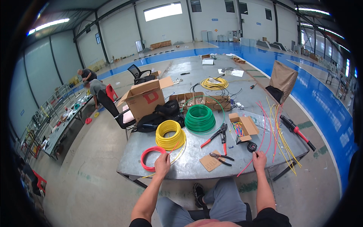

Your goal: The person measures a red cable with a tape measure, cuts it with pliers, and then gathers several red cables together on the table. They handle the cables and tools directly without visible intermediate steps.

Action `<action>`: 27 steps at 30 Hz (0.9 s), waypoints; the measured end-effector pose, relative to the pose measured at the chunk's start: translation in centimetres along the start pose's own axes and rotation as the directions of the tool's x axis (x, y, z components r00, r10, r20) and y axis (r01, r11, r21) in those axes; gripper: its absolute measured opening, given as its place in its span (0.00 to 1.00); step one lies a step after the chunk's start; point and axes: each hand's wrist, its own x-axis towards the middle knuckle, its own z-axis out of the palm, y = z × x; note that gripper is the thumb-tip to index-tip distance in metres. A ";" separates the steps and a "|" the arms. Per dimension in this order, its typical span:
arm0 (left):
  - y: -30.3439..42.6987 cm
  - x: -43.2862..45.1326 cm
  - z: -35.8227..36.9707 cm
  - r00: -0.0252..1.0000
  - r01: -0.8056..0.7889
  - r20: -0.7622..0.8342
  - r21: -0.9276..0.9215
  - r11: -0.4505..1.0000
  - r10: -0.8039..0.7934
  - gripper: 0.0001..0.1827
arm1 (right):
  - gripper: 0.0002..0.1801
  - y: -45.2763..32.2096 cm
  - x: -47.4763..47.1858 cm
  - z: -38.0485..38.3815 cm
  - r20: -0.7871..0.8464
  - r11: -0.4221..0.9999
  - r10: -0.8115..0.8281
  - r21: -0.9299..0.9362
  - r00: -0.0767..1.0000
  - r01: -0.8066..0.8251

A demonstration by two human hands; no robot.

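My left hand (162, 165) is closed at the edge of a coil of red wire (145, 159), and a red wire end pokes up past its fingers. Behind it stand a yellow wire coil (167, 136) and a green wire coil (200, 119). My right hand (259, 161) is at the front edge of the metal table, its fingers closed on a cut length of red wire (244, 169). Just beyond those fingers sits a black tape measure (251, 146). Between my hands, cable cutters (221, 159) with black handles lie partly on a piece of cardboard (209, 165).
Red-handled crimping pliers (219, 137) lie near a small carton (245, 127) of coloured pieces. Yellow wire lengths (283, 142) and a red-and-black long-handled tool (297, 132) are at the right. A large carton (146, 99) and black bag (156, 119) stand left; two people work farther off.
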 end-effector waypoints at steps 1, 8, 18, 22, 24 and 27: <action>0.1 0.0 0.1 1.000 0.009 -0.001 0.025 1.000 -0.009 0.13 | 0.09 0.0 0.0 0.0 0.007 1.000 0.021 -0.012 1.000 -0.021; 0.0 -0.1 0.7 0.988 0.150 0.029 0.067 0.986 -0.152 0.22 | 0.09 0.0 -0.1 0.0 0.003 1.000 -0.001 -0.002 1.000 0.001; -1.4 0.3 2.2 0.964 0.258 0.047 0.068 0.964 -0.262 0.20 | 0.11 0.9 -0.1 0.3 0.028 0.999 0.007 -0.051 1.000 -0.006; -1.2 0.5 2.0 0.953 0.293 0.084 0.008 0.956 -0.293 0.20 | 0.10 0.6 -0.2 0.2 0.016 0.998 0.062 -0.017 0.998 -0.062; -0.8 0.4 1.6 0.967 0.244 0.079 -0.008 0.970 -0.243 0.19 | 0.10 0.3 -0.1 0.1 0.008 0.998 0.065 -0.026 0.998 -0.065; -0.3 -0.1 1.1 0.990 0.134 0.043 0.039 0.990 -0.135 0.17 | 0.10 0.0 0.1 0.1 -0.003 0.998 0.067 -0.010 0.998 -0.067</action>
